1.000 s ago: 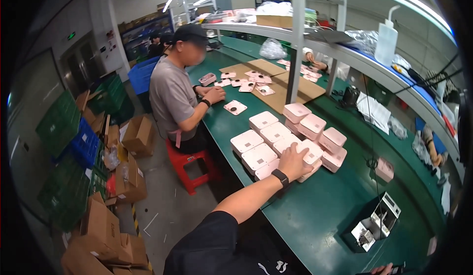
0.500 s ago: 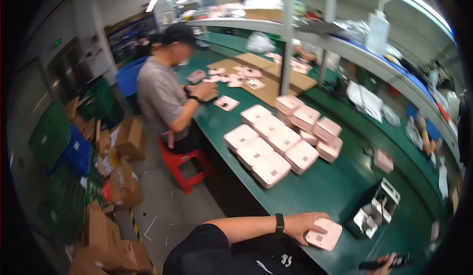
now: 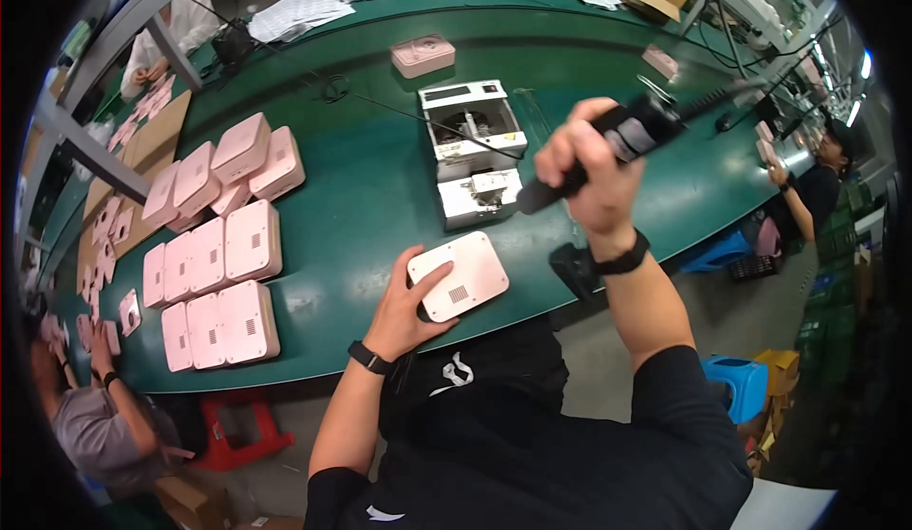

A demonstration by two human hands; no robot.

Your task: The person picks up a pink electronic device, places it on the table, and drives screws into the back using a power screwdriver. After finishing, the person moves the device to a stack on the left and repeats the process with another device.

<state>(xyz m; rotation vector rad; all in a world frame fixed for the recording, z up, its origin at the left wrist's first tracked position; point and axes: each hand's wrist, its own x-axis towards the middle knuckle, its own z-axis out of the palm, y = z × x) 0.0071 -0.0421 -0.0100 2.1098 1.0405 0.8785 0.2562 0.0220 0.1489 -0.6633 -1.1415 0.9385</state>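
My left hand point(image 3: 397, 307) grips the left side of a pale pink, rounded square plastic case point(image 3: 470, 278), with a finger lying across its top. The case rests flat on the green table near the front edge. Raised above the table to the right, my right hand point(image 3: 594, 164) is wrapped round a black electric screwdriver point(image 3: 632, 133). A hanging ring and a dark cord show at its upper right end; its tapered end points down and left. Just beyond the case stands a metal box-shaped machine point(image 3: 472, 155), which looks like a screw feeder.
Stacked pink cases point(image 3: 252, 240) stand in rows on the left. Another pink case point(image 3: 423, 56) lies beyond the machine. A thin black cable point(image 3: 399, 112) crosses the table to the machine. One co-worker point(image 3: 109, 411) sits at the left, another point(image 3: 822, 183) at the far right.
The view has swung to the right. My right hand has come up from low at the right with the screwdriver. My left hand still holds the pink case.
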